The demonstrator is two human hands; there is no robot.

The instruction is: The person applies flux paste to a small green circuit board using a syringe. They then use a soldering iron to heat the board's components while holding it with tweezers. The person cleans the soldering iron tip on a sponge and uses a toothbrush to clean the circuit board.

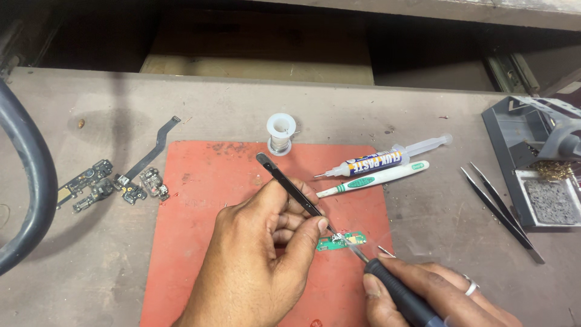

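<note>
the left hand pinches slim black metal tweezers between thumb and fingers, their tip touching a small green circuit board lying on the red rectangular mat. the right hand, fingers wrapped tight, grips a black-handled soldering iron at the board's 4 o'clock, its tip on the board. a white solder spool stands at the mat's 12 o'clock edge.

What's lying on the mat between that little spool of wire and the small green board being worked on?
In the head view, the black tweezers held by the left hand cross that stretch of red mat between the solder spool and the green board; nothing else.
</note>
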